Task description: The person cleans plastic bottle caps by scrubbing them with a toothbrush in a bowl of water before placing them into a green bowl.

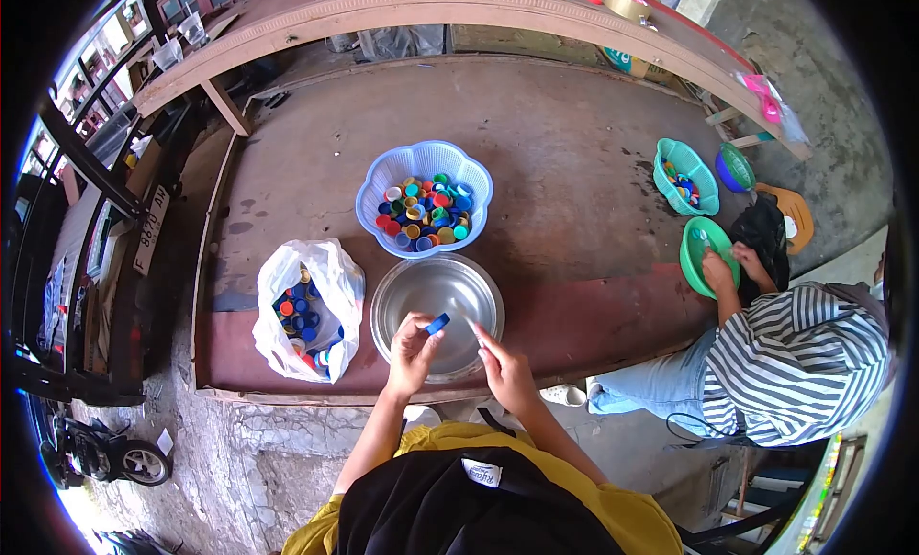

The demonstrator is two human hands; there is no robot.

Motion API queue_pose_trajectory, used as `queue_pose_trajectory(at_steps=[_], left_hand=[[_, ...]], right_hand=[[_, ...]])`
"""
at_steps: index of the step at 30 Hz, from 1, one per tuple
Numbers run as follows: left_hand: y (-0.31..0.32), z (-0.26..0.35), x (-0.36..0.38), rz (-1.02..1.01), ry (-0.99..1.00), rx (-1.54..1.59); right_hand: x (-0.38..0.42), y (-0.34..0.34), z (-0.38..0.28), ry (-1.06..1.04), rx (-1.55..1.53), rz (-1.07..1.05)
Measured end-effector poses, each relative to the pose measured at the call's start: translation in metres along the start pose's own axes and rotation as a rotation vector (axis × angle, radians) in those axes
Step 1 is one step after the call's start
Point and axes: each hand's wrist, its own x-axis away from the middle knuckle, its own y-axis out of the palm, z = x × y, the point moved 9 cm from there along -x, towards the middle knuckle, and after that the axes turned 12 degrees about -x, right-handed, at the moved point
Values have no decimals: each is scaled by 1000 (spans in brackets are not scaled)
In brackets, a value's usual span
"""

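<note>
Lower centre: my left hand (pixel 412 356) pinches a round blue plastic cap (pixel 437 323), right hand (pixel 510 375) grip unclear; fingertip slip could drop cap into round silver metal basin (pixel 429 285).

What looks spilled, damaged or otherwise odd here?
The floor is cracked near the table, and dark blotches mark its top's left side, perhaps water or stains. The caps in the blue basket look unspilled.

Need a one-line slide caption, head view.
Left hand holding a blue cap over a metal bowl, right hand close by; more caps in a blue basket and a white bag.
</note>
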Motion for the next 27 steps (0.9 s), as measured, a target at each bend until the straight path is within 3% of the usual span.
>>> queue_pose_trajectory(at_steps=[6, 7, 10, 13, 17, 24, 27], left_hand=[[3, -16, 0, 1, -124, 212], [3, -15, 0, -2, -110, 218], [7, -9, -2, -9, -140, 230], [11, -25, 0, -88, -197, 238], [14, -24, -4, -49, -119, 246], [16, -26, -12, -20, -247, 255], [15, -22, -22, 14, -229, 263]], right_hand=[[-3, 6, -9, -128, -67, -47], [-5, 3, 9, 28, -4, -64], [-11, -11, 4, -96, -83, 56], [-13, -4, -3, -35, -85, -106], [-19, -8, 22, -21, -33, -72], [-30, -11, 11, 124, -22, -145], [-38, -19, -10, -38, -9, -104]])
